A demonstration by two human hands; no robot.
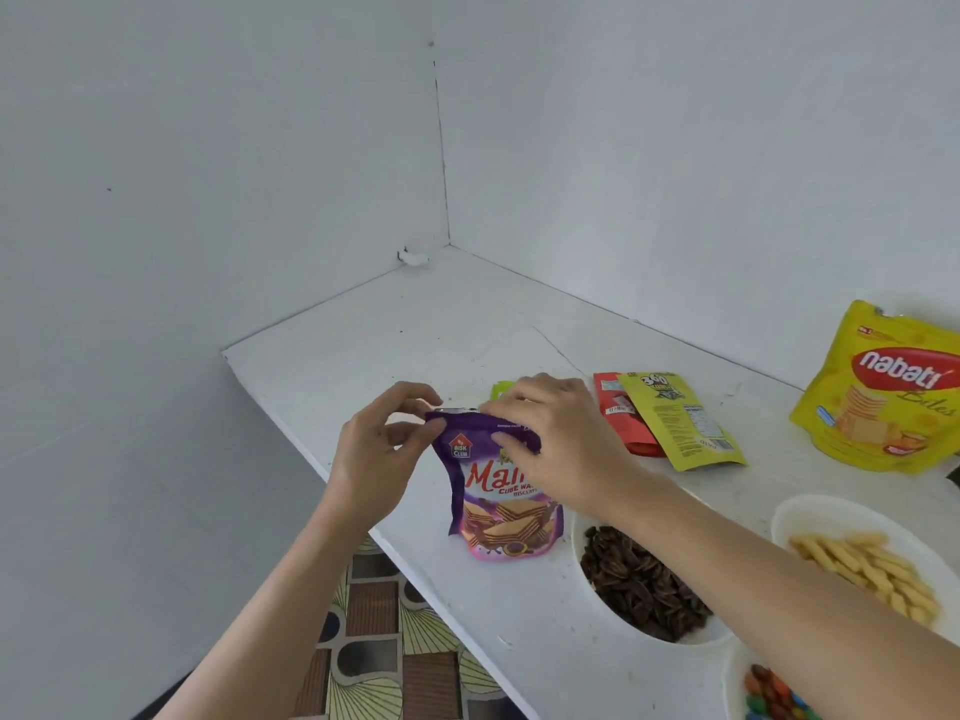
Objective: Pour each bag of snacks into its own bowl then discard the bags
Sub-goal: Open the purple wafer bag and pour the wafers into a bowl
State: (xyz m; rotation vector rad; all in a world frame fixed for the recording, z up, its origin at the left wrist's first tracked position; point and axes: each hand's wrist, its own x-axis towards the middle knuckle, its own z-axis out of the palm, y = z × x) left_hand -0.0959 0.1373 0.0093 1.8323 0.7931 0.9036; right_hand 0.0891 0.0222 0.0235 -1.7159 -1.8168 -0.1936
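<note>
A purple cube-wafer bag (498, 506) stands upright near the front edge of the white counter (415, 335). My left hand (379, 454) pinches its top left corner. My right hand (556, 439) grips the top edge from the right, covering part of the label. To the right sit a white bowl of dark seeds (644, 584), a white bowl of pale biscuit sticks (867, 563) and a bowl of coloured candies (769, 693), partly hidden by my right forearm. A flat yellow-green bag (680, 418) lies over a red bag (618, 413). A yellow Nabati bag (888, 392) stands at the far right.
The counter sits in a corner between two white walls. A green packet (501, 389) peeks out behind my right hand. Patterned floor tiles (384, 641) show below the counter's front left edge. A small white lump (414, 258) lies in the far corner.
</note>
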